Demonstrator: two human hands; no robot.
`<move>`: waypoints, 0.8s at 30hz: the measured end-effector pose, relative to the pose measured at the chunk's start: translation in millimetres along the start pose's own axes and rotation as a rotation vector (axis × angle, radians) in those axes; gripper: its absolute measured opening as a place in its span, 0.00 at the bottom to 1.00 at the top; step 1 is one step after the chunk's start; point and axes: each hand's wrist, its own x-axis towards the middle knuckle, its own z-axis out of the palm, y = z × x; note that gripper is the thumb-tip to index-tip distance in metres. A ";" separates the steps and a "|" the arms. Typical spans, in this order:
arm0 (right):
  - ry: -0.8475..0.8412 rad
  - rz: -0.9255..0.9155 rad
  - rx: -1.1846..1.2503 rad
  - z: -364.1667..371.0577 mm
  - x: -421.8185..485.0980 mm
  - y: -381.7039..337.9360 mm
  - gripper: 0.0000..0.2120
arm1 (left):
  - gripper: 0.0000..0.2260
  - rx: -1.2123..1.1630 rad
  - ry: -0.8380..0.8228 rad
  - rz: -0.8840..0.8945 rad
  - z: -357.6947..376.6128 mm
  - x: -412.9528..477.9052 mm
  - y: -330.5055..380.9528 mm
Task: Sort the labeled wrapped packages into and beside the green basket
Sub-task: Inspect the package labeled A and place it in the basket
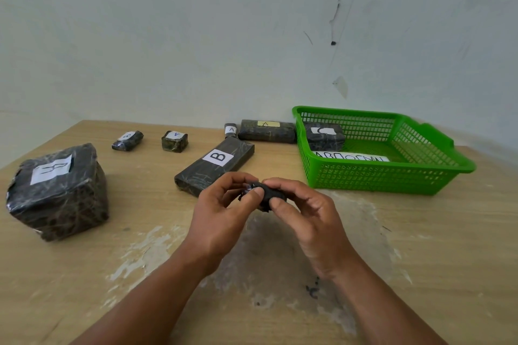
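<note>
My left hand (224, 210) and my right hand (305, 213) hold one small black wrapped package (270, 194) between their fingertips, above the middle of the table; its label is hidden. Just behind lies a long flat package labelled B (215, 164). The green basket (378, 176) stands at the right and holds a package labelled C (323, 136) and a white paper strip with letters (350, 157). Left of the basket, by the wall, lie a flat package labelled A (267, 131) and a tiny one labelled A (230, 130).
A big block-shaped package (59, 190) stands at the left. Two small packages (127, 140) (174, 141) lie farther back on the wooden table (420, 246), whose surface is worn pale in the middle. A pale wall rises right behind the table.
</note>
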 end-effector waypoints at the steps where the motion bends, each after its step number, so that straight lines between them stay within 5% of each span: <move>1: 0.010 0.010 0.014 0.3 -0.2 -0.6 0.11 | 0.08 0.011 0.004 0.008 0.1 -0.2 0.1; 16: 0.056 0.074 0.083 -2.6 0.3 -6.8 0.11 | 0.08 0.091 0.003 0.004 1.6 -1.6 1.0; 24: 0.055 0.064 0.259 -4.7 3.7 -0.7 0.11 | 0.12 -0.038 0.139 -0.069 -1.1 6.9 -4.4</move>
